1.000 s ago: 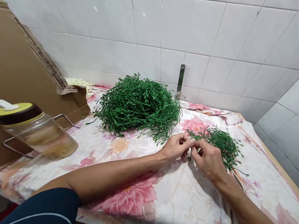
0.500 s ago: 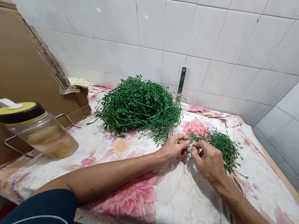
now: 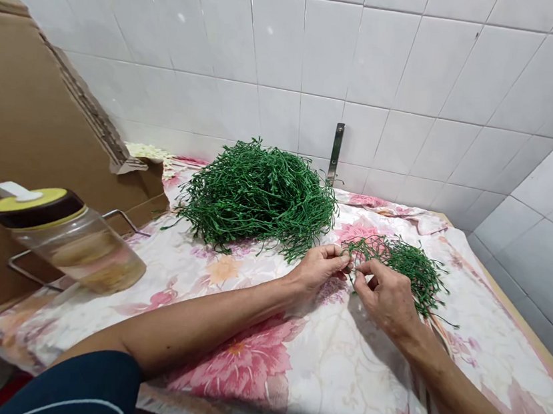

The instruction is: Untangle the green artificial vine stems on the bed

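Head view: a wiry, tangled clump of green sprigs (image 3: pixel 407 271).

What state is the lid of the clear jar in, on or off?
On: the yellow-topped lid sits over the mouth of the clear jar, its dark band closing the top, with no opening showing.

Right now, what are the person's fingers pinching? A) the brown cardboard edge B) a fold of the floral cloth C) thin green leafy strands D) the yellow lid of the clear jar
C: the left hand and right hand meet, their fingers pinched on thin green leafy strands lying over the floral cloth.
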A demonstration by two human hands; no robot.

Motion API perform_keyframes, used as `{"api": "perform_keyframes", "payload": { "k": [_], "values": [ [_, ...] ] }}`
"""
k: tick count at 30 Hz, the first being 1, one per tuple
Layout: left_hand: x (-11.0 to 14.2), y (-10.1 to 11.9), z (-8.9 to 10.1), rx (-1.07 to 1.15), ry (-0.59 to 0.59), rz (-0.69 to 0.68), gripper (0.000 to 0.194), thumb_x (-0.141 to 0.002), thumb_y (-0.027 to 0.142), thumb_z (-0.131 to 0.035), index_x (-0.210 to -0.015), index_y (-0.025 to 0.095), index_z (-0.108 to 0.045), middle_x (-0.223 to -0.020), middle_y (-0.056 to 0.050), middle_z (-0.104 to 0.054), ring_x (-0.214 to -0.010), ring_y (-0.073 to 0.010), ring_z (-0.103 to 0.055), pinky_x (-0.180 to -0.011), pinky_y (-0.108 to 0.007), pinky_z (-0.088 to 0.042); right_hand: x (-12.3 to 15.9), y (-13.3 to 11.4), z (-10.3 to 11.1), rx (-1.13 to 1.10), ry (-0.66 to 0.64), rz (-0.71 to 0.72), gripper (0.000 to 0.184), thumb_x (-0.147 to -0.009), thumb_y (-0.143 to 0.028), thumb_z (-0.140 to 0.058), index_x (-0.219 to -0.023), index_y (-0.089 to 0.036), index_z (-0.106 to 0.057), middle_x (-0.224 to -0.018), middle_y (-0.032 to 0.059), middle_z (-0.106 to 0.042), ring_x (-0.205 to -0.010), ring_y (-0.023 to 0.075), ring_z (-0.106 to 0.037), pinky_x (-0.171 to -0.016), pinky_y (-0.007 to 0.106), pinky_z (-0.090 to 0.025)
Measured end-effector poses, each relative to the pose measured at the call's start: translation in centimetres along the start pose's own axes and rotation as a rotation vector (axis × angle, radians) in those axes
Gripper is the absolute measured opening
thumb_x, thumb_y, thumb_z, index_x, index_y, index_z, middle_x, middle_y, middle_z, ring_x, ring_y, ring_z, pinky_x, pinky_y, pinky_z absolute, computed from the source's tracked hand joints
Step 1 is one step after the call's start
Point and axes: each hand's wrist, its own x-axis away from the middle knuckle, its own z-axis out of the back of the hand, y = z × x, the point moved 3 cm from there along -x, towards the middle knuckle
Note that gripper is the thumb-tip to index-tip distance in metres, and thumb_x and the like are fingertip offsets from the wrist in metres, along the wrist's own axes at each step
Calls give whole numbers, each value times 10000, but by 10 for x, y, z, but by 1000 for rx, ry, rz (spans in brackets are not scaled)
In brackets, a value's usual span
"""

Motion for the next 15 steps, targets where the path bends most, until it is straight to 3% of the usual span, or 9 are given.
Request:
{"api": "perform_keyframes", "payload": {
  "k": [4,8,12,15],
  "values": [
    [0,5,-1,23,-35,-10,351,-686,364,-872,-781,130,-628,-848,-68,-673,-719,-116,-614,-654,-230,-482,-1,9,-1,45,36,-88,145,-862,-240,-585,-860,-198,-724,-669,5,-709,-514,143,-592,-614,257,-426],
    [1,7,-1,83,-55,84,372,-641,335,-897,-768,141,-606,-874,-70,-692,-719,-127,-627,-641,-240,-499,-3,10,1,14,24,-124,151,-854,-266,-589,-843,-201,-725,-648,-1,-706,-478,132,-568,-580,248,-414],
    [-1,1,0,68,-65,185,428,-756,510,-814,-796,136,-609,-821,-67,-682,-590,-98,-580,-552,-231,-486,-4,5,1,-69,-33,-128,143,-850,-271,-595,-819,-204,-718,-672,-9,-716,-465,116,-549,-552,236,-406],
    [-3,-3,3,47,-27,188,410,-770,476,-817,-791,155,-561,-741,-28,-662,-502,-78,-539,-495,-212,-461,-3,2,1,-83,-64,-120,142,-847,-261,-598,-825,-208,-728,-671,-14,-717,-486,118,-569,-558,233,-410]
  ]
}}
